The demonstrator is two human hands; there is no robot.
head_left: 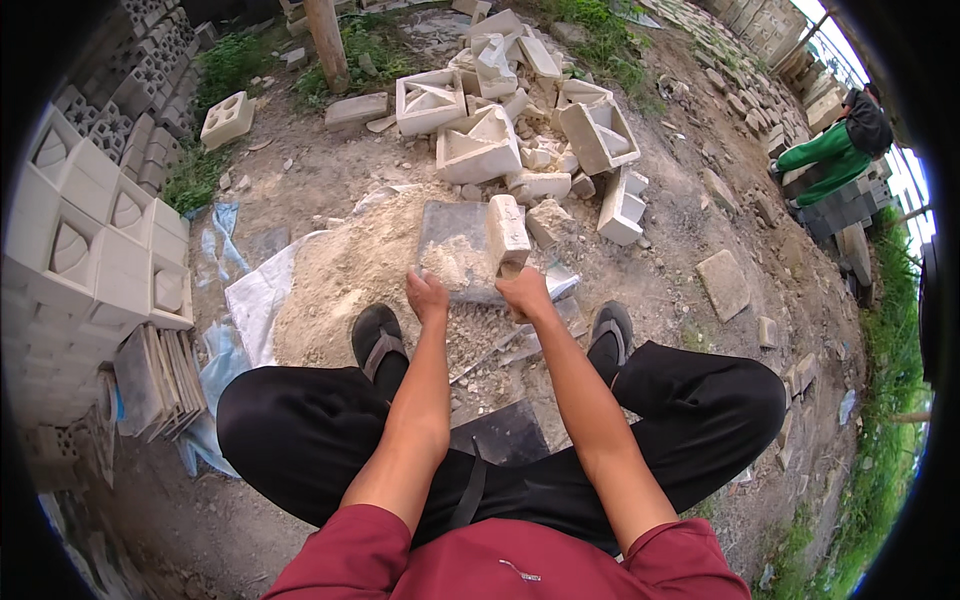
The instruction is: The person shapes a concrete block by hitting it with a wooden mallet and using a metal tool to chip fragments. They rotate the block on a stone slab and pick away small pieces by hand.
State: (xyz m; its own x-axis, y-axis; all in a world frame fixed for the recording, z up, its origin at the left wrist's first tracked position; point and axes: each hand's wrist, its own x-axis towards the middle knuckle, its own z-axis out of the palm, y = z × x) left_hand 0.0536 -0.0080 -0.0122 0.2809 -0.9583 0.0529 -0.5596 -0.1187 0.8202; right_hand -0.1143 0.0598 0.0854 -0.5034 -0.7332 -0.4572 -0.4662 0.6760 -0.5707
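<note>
My right hand is closed round the lower end of a pale rectangular block, which stands upright over a flat grey slab. A short brown part shows beneath the block at my fingers; I cannot tell whether it is a handle. At the slab's near left corner, my left hand rests low with thumb and fingers a little apart, and no object shows in it. Pale crumbs lie on the slab. Left of it spreads a heap of sandy rubble, partly on a white sheet.
Broken moulded blocks are piled beyond the slab. Stacked pale blocks and leaning boards line the left side. A wooden post stands far off. At the far right a person in green trousers bends over grey blocks.
</note>
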